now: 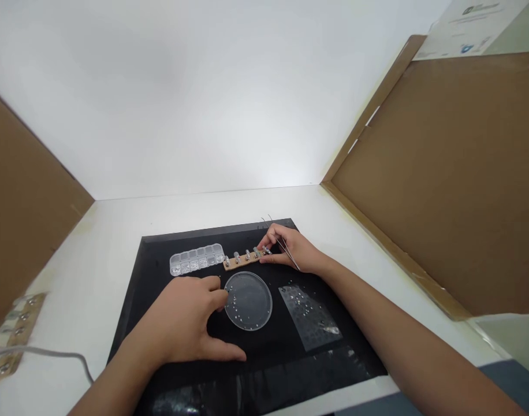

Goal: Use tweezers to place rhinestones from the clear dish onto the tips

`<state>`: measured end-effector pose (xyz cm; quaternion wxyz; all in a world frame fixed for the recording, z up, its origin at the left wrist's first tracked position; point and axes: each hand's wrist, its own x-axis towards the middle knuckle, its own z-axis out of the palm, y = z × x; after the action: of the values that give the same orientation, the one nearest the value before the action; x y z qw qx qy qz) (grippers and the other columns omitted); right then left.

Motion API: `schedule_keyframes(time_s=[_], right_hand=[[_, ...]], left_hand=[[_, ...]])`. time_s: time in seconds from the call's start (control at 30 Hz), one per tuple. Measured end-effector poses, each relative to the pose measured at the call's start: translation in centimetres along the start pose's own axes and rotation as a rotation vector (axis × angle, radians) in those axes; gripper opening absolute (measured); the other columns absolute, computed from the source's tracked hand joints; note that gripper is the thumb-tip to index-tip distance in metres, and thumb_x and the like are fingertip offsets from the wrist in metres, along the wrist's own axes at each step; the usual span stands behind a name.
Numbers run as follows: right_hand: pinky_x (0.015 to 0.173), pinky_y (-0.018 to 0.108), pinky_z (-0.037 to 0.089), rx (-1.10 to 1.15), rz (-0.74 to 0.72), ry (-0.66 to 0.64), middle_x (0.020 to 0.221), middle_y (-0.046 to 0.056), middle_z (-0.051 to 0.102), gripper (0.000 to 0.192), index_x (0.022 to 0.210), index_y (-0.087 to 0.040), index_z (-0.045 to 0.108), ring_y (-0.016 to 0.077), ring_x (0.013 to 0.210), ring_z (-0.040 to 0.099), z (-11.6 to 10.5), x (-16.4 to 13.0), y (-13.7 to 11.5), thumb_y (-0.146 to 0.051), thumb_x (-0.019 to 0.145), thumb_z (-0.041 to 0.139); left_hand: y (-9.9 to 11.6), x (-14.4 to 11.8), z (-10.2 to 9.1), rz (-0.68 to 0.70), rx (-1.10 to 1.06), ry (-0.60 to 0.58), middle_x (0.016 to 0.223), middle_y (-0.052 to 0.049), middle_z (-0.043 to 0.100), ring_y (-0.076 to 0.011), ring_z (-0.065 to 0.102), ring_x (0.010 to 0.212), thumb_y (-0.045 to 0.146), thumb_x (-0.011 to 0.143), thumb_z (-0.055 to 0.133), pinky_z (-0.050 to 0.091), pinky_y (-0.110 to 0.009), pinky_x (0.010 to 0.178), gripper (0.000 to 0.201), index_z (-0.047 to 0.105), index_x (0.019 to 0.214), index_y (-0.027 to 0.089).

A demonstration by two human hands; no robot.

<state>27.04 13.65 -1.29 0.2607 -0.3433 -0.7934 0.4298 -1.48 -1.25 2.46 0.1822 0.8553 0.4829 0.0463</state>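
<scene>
My right hand (297, 249) has thin metal tweezers (291, 259) tucked between its fingers, their two tips pointing up and away. Its thumb and fingertips close around the right end of a wooden strip (232, 265), on which several small clear and metallic pieces stand in a row. Thumb and fingers spread, my left hand (186, 320) is at the left side of a round clear dish (254, 300), its fingertips at or over the rim. Tiny shiny bits lie in the dish. Whether the left fingers touch it I cannot tell.
A clear compartment box (197, 260) sits left of the strip. A transparent sheet (312, 323) with scattered shiny bits lies at the right of the black mat (160, 254). Another wooden strip (24, 332) and a grey cable (52, 351) are at the left. Brown panels (455, 185) flank the table.
</scene>
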Motion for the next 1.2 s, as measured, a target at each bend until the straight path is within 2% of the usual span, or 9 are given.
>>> schedule_keyframes(time_s=[0.13, 0.27, 0.47, 0.7, 0.87, 1.03, 1.2], right_hand=[[0.077, 0.037, 0.054, -0.023, 0.012, -0.013, 0.104, 0.011, 0.081, 0.057, 0.083, -0.025, 0.038, 0.0207, 0.088, 0.07, -0.1, 0.0, 0.2, -0.048, 0.079, 0.09], [0.07, 0.034, 0.051, -0.031, 0.02, -0.007, 0.104, 0.011, 0.082, 0.055, 0.083, -0.024, 0.04, 0.0196, 0.084, 0.069, -0.2, -0.1, 0.4, -0.045, 0.079, 0.091], [0.075, 0.037, 0.056, 0.013, 0.003, 0.015, 0.101, 0.009, 0.081, 0.052, 0.08, -0.024, 0.042, 0.0181, 0.079, 0.069, -0.3, 0.1, 0.3, -0.045, 0.079, 0.09], [0.079, 0.041, 0.059, 0.049, 0.004, 0.041, 0.095, 0.007, 0.079, 0.056, 0.077, -0.025, 0.04, 0.0243, 0.091, 0.074, -0.6, 0.3, 0.2, -0.049, 0.077, 0.091], [0.078, 0.04, 0.059, 0.031, 0.003, 0.121, 0.098, 0.008, 0.079, 0.06, 0.076, -0.025, 0.039, 0.0229, 0.085, 0.074, -1.3, -0.3, -0.4, -0.054, 0.075, 0.091], [0.08, 0.04, 0.061, -0.035, -0.008, 0.234, 0.102, 0.011, 0.08, 0.062, 0.077, -0.024, 0.039, 0.0241, 0.087, 0.076, -3.0, -2.0, -2.1, -0.057, 0.076, 0.092], [0.078, 0.04, 0.059, -0.243, 0.008, 0.376, 0.097, 0.011, 0.079, 0.058, 0.077, -0.025, 0.042, 0.0248, 0.083, 0.074, -4.4, -6.7, -4.1, -0.061, 0.081, 0.087]], left_hand=[[-0.2, 0.0, 0.3, -0.013, 0.019, 0.004, 0.09, -0.003, 0.069, -0.0212, 0.067, 0.077, 0.065, 0.087, 0.075, 0.038, -0.031, 0.062, 0.044, 0.068, 0.088, 0.022], [-0.3, 0.0, 0.5, -0.015, 0.045, -0.003, 0.09, -0.002, 0.07, -0.0225, 0.069, 0.079, 0.056, 0.09, 0.075, 0.04, -0.032, 0.063, 0.036, 0.067, 0.09, 0.021], [-0.4, -0.1, 0.6, -0.011, 0.111, 0.018, 0.1, -0.004, 0.069, -0.0238, 0.069, 0.081, 0.053, 0.096, 0.069, 0.043, -0.034, 0.063, 0.032, 0.067, 0.096, 0.021], [-0.4, 0.0, 0.5, -0.011, 0.132, 0.024, 0.104, -0.003, 0.068, -0.0218, 0.068, 0.078, 0.05, 0.095, 0.073, 0.043, -0.032, 0.062, 0.029, 0.068, 0.1, 0.022], [-0.3, -0.2, 0.4, 0.003, 0.13, 0.03, 0.104, -0.003, 0.067, -0.021, 0.067, 0.077, 0.049, 0.095, 0.073, 0.042, -0.032, 0.061, 0.028, 0.068, 0.101, 0.023], [-0.2, -0.3, 0.4, 0.006, 0.133, 0.031, 0.106, -0.003, 0.067, -0.0207, 0.067, 0.077, 0.049, 0.095, 0.073, 0.041, -0.032, 0.061, 0.028, 0.067, 0.102, 0.022], [-0.1, -0.3, 0.4, 0.019, 0.122, 0.02, 0.106, -0.002, 0.067, -0.0209, 0.067, 0.076, 0.049, 0.095, 0.073, 0.041, -0.033, 0.06, 0.028, 0.068, 0.104, 0.023]])
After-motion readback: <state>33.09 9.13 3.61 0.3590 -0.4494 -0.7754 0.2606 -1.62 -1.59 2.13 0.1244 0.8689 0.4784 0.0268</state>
